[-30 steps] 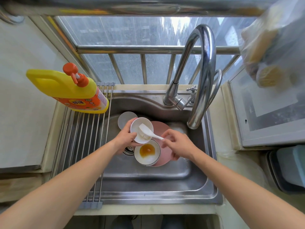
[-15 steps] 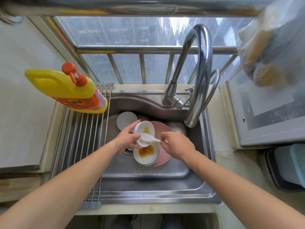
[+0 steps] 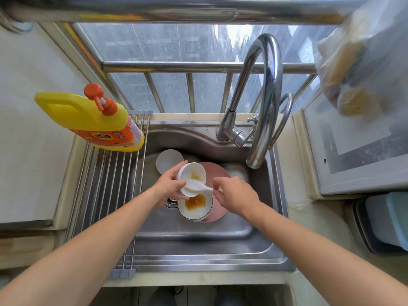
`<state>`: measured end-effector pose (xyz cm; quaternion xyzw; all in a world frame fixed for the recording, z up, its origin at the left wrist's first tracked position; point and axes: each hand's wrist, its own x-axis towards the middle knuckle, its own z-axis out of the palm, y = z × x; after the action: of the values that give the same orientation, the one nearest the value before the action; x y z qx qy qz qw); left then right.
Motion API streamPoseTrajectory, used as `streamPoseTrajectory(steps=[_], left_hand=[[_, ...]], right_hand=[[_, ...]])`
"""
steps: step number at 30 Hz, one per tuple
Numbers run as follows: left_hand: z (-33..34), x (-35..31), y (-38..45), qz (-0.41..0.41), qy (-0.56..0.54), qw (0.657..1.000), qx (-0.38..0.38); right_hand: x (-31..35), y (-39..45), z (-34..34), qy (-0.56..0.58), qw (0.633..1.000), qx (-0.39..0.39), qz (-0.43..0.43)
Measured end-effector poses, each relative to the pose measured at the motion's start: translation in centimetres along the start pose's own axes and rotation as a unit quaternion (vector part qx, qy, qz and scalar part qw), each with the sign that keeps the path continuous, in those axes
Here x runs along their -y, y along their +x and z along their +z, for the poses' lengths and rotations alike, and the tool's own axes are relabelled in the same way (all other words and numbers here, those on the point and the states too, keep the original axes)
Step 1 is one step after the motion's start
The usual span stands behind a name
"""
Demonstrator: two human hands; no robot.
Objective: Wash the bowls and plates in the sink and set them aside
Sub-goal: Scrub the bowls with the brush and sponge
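1. My left hand [image 3: 170,184] grips a small white bowl [image 3: 192,176] over the sink [image 3: 198,239], thumb curled over the near rim and fingers wrapped behind its wall, so the bowl tilts with its mouth facing right.
2. Yellowish residue smears the inside of that bowl, up near the far wall.
3. My right hand [image 3: 235,194] pinches the handle of a white dish brush [image 3: 197,186], fingertips closed tight on it; the bristle head sits inside the held bowl against its lower inner wall.
4. Directly beneath, a second white bowl [image 3: 195,206] stands upright on the sink floor with an orange-brown puddle of sauce in its bottom.
5. That bowl sits on a pink plate [image 3: 217,173], which spreads out behind and to the right of it.
6. A pale round dish [image 3: 169,161] lies farther back on the left, just behind my left hand.
7. The drain strainer [image 3: 171,200] peeks out between my left wrist and the lower bowl.
8. The chrome faucet [image 3: 265,102] arches over the back right corner, its spout ending above the sink's right side; no water visible.
9. A roll-up metal drying rack [image 3: 106,195] spans the sink's left edge, and a yellow detergent bottle [image 3: 88,120] with an orange pump stands at its far end.
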<state>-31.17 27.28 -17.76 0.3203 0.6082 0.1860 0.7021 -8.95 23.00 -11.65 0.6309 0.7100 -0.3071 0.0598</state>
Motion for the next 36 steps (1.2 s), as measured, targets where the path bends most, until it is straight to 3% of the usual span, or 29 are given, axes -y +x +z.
streamPoseTrajectory(steps=[2, 4, 5, 7, 9, 11, 15, 19, 24, 28, 31, 34, 36], left_hand=[[-0.1, 0.3, 0.0, 0.003, 0.001, 1.0, -0.015], [-0.2, 0.4, 0.0, 0.0, 0.003, 1.0, -0.017], [-0.2, 0.4, -0.1, -0.004, 0.012, 1.0, -0.01], [-0.2, 0.5, -0.2, -0.008, 0.067, 0.998, 0.014], [-0.1, 0.4, -0.2, -0.003, 0.166, 0.986, 0.029], [-0.2, -0.6, -0.1, 0.011, 0.272, 0.962, 0.015], [-0.8, -2.2, 0.4, 0.02, 0.379, 0.925, 0.018], [-0.9, -0.6, 1.1, -0.003, 0.293, 0.956, 0.02], [-0.5, 0.4, 1.3, -0.002, 0.271, 0.963, 0.016], [-0.3, 1.3, 0.7, -0.014, 0.238, 0.971, 0.034], [-0.1, 2.7, 0.3, 0.022, 0.284, 0.959, -0.014], [1.1, 4.6, 0.3, 0.057, 0.271, 0.953, -0.123], [2.2, 5.7, 0.4, 0.088, 0.297, 0.94, -0.143]], right_hand=[[-0.3, 0.2, -0.4, 0.223, 0.969, 0.073, 0.072], [-0.5, 0.2, -1.0, 0.331, 0.929, 0.115, 0.12], [-0.7, 0.2, -1.3, 0.296, 0.943, 0.104, 0.108], [-1.0, 0.2, -1.5, 0.065, 0.996, 0.04, 0.045], [-0.7, 0.0, -1.1, -0.119, 0.992, -0.019, -0.029], [0.1, -0.3, -0.5, -0.178, 0.98, -0.033, -0.081], [0.4, -0.7, 0.6, -0.106, 0.992, -0.037, -0.058], [0.3, -0.3, 1.0, 0.086, 0.995, 0.028, 0.044], [0.4, 0.3, 1.2, 0.124, 0.981, 0.13, 0.07], [0.4, 1.3, 2.3, 0.123, 0.981, 0.117, 0.089], [0.3, 1.7, 3.3, 0.109, 0.984, 0.112, 0.088], [0.4, 1.5, 3.9, 0.161, 0.973, 0.117, 0.119], [0.2, 1.4, 4.2, 0.202, 0.963, 0.107, 0.144]])
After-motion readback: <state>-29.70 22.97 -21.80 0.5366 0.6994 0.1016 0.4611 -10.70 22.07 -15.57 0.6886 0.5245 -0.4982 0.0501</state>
